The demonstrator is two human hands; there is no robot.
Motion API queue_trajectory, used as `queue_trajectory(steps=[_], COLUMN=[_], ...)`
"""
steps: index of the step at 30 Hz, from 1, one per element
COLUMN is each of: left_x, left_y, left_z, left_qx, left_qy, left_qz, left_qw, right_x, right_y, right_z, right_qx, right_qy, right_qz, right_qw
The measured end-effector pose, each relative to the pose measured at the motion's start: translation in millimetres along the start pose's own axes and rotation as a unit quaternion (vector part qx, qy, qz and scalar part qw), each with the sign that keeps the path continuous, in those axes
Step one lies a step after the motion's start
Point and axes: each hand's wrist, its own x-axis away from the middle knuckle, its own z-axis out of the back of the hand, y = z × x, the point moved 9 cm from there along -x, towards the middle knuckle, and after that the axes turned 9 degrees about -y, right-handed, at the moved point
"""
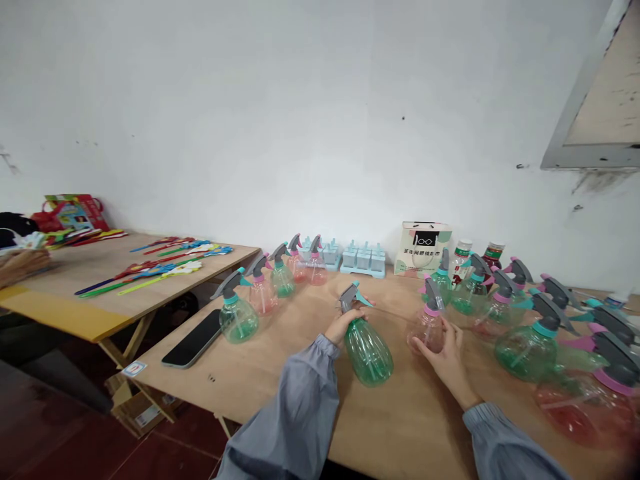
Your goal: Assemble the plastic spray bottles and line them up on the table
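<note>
My left hand (344, 325) is closed around the neck of a green spray bottle (369, 353), which tilts over the middle of the table. Its grey and turquoise spray head rises above my fingers. To the right, my right hand (447, 350) grips a pink spray bottle (428, 327) by its body, with fingers and thumb on its near side. That bottle stands roughly upright, with a grey spray head and pink collar. Whether its base touches the table I cannot tell. Close to my right hand stands another green spray bottle (527, 350).
More green and pink spray bottles crowd the right side, such as a large pink one (585, 407). Several stand at the left beside a phone (193, 340). Behind are light-blue moulds (363, 260) and a paper bag (423, 250). A second table (145, 303) holds colourful sticks; another person's hand (23, 267) is there.
</note>
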Motion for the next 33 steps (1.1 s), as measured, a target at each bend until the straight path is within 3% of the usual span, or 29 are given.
queue_trajectory(steps=[4, 10, 16, 22, 30, 33], left_x=[-2.8, -3.1, 2.1, 1.0, 3.0, 2.5], left_y=[-8.5, 0.9, 3.3, -2.2, 9.5, 6.0], left_z=[14.5, 4.6, -7.5, 8.9, -8.1, -1.6], left_qx=[0.013, -0.008, -0.032, -0.001, -0.046, -0.010], left_qy=[0.050, -0.007, -0.035, 0.028, -0.026, 0.012], left_qz=[0.022, -0.013, -0.007, -0.018, -0.039, -0.042], left_qw=[0.998, 1.000, 0.999, 0.999, 0.998, 0.999], right_x=[-0.3, -0.2, -0.5, -0.2, -1.3, -1.7], right_y=[1.2, 0.0, -1.3, -2.8, -0.2, 0.7], right_z=[-1.6, -1.2, -1.0, 0.5, -0.3, -0.9], right_qx=[0.001, 0.000, -0.005, 0.002, -0.019, -0.026], right_qy=[-0.010, -0.005, -0.011, -0.008, -0.012, -0.017], right_qz=[0.005, -0.001, 0.003, 0.009, -0.011, -0.014], right_qw=[1.000, 1.000, 1.000, 1.000, 1.000, 0.999])
